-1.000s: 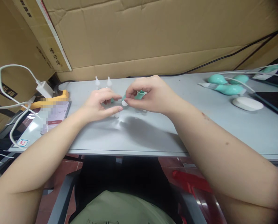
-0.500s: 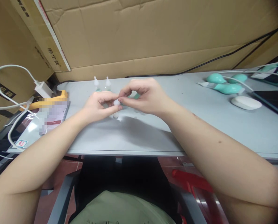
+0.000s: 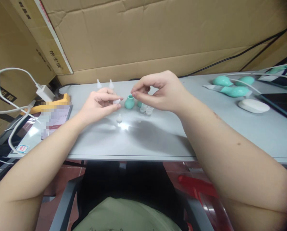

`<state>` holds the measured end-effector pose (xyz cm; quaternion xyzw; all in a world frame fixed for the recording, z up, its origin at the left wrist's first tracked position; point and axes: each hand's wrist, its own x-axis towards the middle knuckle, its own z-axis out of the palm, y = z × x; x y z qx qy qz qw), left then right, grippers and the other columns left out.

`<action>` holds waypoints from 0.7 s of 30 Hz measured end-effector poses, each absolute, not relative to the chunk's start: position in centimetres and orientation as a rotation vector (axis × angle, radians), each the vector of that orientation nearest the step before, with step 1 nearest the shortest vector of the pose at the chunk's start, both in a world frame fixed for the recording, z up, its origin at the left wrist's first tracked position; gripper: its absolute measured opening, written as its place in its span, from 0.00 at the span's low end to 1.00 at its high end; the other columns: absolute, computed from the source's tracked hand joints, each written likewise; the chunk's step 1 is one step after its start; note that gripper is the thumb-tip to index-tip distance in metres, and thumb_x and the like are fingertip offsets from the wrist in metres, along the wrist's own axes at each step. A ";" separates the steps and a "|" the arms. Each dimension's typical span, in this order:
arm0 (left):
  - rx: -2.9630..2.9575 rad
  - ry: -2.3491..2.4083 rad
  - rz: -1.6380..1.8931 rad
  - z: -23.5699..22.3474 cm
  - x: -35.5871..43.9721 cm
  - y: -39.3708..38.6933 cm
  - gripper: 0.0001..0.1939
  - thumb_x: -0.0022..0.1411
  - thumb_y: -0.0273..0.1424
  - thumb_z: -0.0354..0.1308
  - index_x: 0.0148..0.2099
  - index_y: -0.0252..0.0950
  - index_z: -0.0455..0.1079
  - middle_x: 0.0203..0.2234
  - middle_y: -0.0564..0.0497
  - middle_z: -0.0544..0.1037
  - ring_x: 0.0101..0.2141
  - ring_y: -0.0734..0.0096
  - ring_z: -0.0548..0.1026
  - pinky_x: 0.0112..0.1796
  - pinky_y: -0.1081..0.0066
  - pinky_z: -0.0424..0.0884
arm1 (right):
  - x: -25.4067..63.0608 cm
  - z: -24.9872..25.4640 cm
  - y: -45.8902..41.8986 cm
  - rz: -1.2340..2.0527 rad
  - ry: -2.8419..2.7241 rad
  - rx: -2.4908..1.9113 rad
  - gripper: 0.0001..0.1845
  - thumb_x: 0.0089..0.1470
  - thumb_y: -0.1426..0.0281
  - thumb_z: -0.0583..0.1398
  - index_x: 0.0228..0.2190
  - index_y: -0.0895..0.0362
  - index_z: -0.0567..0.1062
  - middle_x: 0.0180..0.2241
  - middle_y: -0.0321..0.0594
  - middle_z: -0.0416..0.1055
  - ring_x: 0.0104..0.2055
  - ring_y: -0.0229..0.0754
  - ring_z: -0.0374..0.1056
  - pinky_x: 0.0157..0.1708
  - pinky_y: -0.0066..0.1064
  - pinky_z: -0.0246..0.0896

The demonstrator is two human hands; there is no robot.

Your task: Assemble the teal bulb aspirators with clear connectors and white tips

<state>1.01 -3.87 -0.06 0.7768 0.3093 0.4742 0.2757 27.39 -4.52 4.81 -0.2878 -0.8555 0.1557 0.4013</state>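
Note:
My left hand [image 3: 98,104] pinches a small white nozzle tip [image 3: 116,101] between thumb and fingers. Just to its right, a mint-green rubber bulb [image 3: 129,103] stands upright with its open neck facing up. Over that neck is my right hand [image 3: 161,91], thumb and forefinger nearly together; whether something tiny is between them cannot be made out. Below the right hand are clear plastic pieces [image 3: 147,109] and a second green bulb [image 3: 139,104], mostly hidden. One white nozzle [image 3: 119,118] stands nearer me. Behind the left hand are two more, a left nozzle [image 3: 99,84] and a right nozzle [image 3: 111,84].
A tiny translucent piece [image 3: 139,121] lies on the grey table [image 3: 92,146]. At right are green bulbs [image 3: 238,91], a white oval case [image 3: 254,106] and a dark device [image 3: 281,104]. At left are a charger [image 3: 44,92] with cable and a booklet [image 3: 59,120]. Cardboard [image 3: 157,38] stands behind.
My hands have come apart. The right hand moved right and up, away from the white nozzle tip, which stays in my left hand. The green bulb between them now shows.

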 end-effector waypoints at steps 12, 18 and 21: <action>2.145 0.820 1.182 -0.2 0.6 -3.6 0.11 0.61 0.38 0.75 0.46 0.43 0.88 0.42 0.46 0.82 0.38 0.67 0.80 0.39 0.63 0.80 | 30.0 5.0 -2.7 0.290 -2.569 -0.962 0.06 0.58 0.67 0.70 0.28 0.50 0.83 0.21 0.29 0.76 0.20 0.35 0.62 0.26 0.36 0.54; 2.235 0.834 1.163 0.0 0.7 -3.8 0.10 0.61 0.33 0.71 0.45 0.39 0.88 0.39 0.46 0.84 0.37 0.70 0.79 0.38 0.69 0.78 | 31.1 4.5 -1.8 0.177 -2.570 -0.974 0.08 0.54 0.67 0.74 0.26 0.49 0.81 0.20 0.27 0.73 0.17 0.34 0.57 0.25 0.37 0.52; 2.359 0.920 1.053 0.1 0.6 -4.0 0.11 0.62 0.33 0.69 0.45 0.37 0.87 0.38 0.46 0.86 0.35 0.70 0.78 0.38 0.70 0.77 | 31.4 4.1 -1.3 0.147 -2.587 -1.007 0.07 0.50 0.70 0.75 0.28 0.49 0.83 0.21 0.28 0.75 0.18 0.34 0.56 0.26 0.37 0.51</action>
